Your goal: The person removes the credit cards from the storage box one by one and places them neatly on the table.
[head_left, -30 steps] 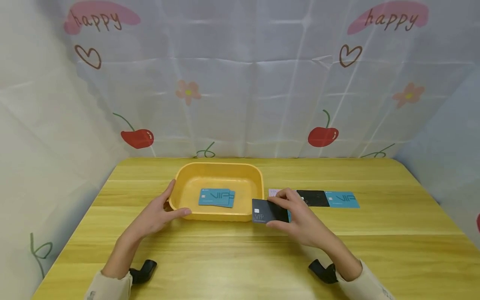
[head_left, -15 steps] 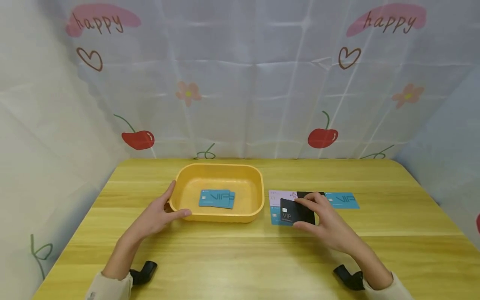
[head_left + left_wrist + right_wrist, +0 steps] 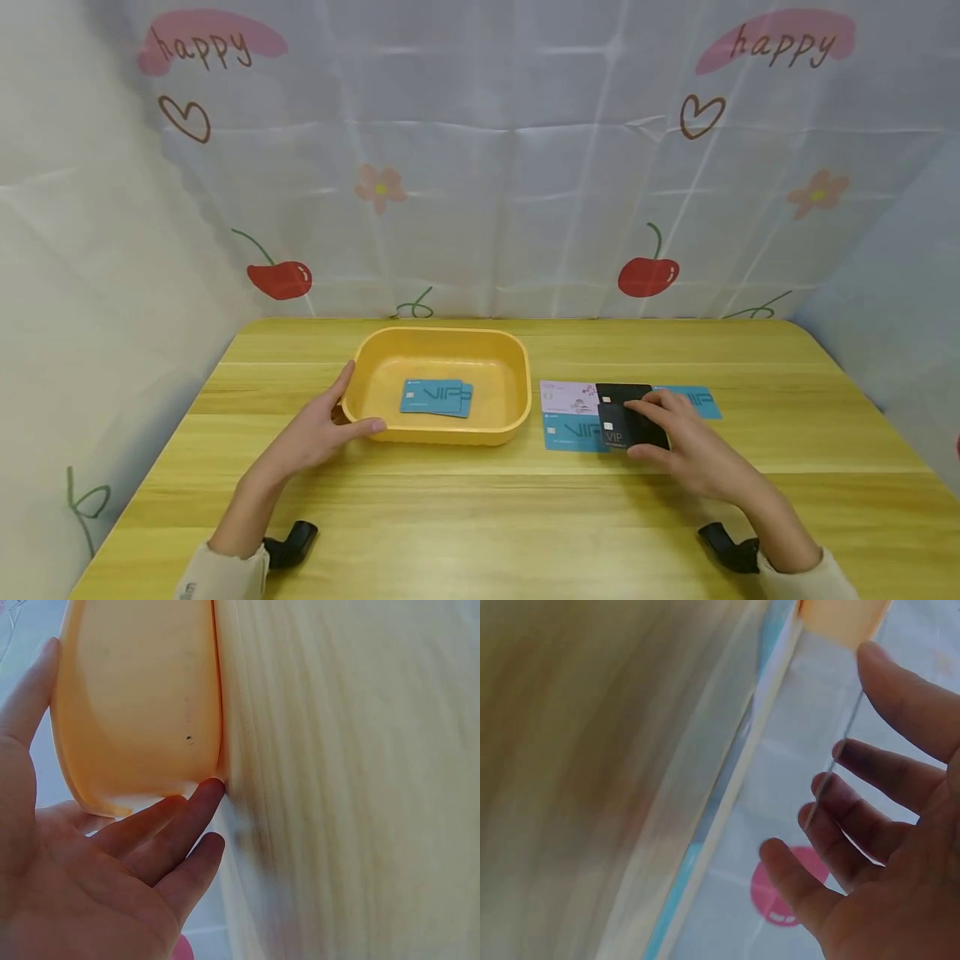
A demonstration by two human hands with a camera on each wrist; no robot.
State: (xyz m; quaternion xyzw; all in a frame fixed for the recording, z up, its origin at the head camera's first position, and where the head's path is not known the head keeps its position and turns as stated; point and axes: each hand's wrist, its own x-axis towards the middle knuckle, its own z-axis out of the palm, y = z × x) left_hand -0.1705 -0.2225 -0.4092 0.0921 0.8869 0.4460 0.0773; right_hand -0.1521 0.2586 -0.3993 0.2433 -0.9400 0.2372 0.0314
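My left hand (image 3: 318,429) holds the left end of a yellow plastic tray (image 3: 517,417). Its thumb lies along the front rim and the fingers are round the side; the left wrist view shows fingertips against the tray wall (image 3: 142,690). Two blue VIP cards (image 3: 432,397) overlap inside the tray. With thumb and fingers my right hand (image 3: 697,446) pinches a black VIP card (image 3: 615,429) by its edges. In the right wrist view that card (image 3: 850,716) appears edge-on, apart from the table. It partly covers a blue card (image 3: 570,432) and another black card (image 3: 618,392).
A pale purple card (image 3: 566,396) lies behind the front blue card. Another blue card (image 3: 701,402) lies at the right end of the back row, partly behind my right hand. The wooden table (image 3: 480,517) backs onto a white printed curtain (image 3: 480,208).
My right hand has carried the black card rightward from beside the tray, over the laid-out cards. The purple and front blue cards are now more exposed. My left hand stays on the tray.
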